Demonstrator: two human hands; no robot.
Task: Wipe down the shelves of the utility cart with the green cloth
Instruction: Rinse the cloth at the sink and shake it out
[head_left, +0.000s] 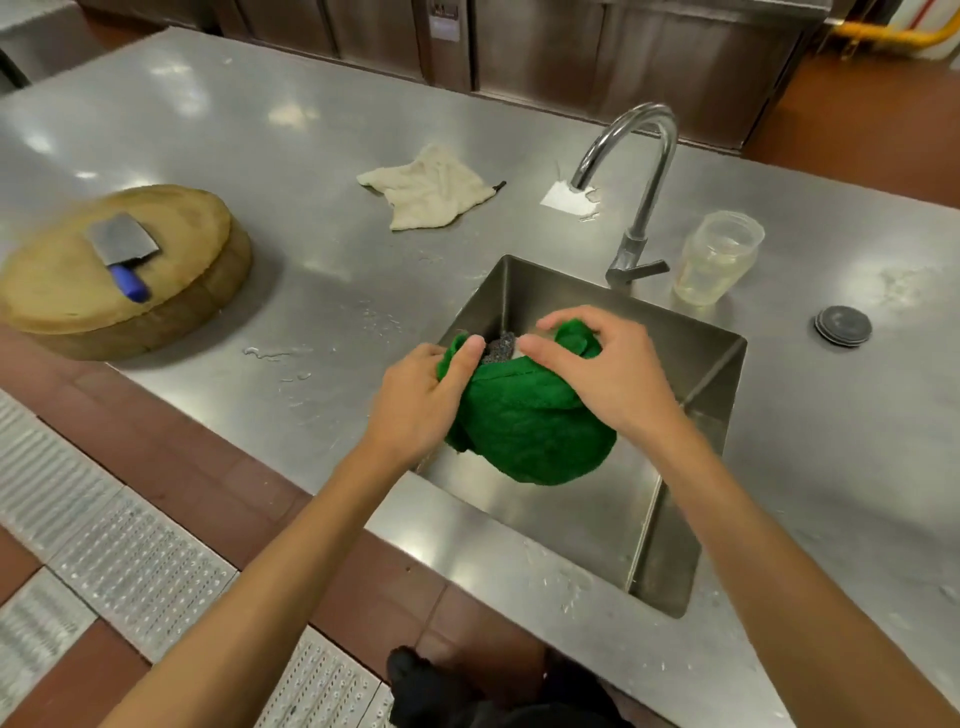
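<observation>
Zero shelves wiped so far, I'd guess: no utility cart anywhere in view, and the fuzzy green cloth (530, 431) hangs bunched over the square steel sink (545, 291) mid-frame. The left hand (421, 400) and right hand (613, 374) each pinch its upper edge. That edge runs roughly left-right, with the bulk sagging toward the lower right and no real pointing end.

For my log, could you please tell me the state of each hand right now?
Left hand: closed, grips the green cloth over the sink.
Right hand: closed, also grips the green cloth.
</observation>
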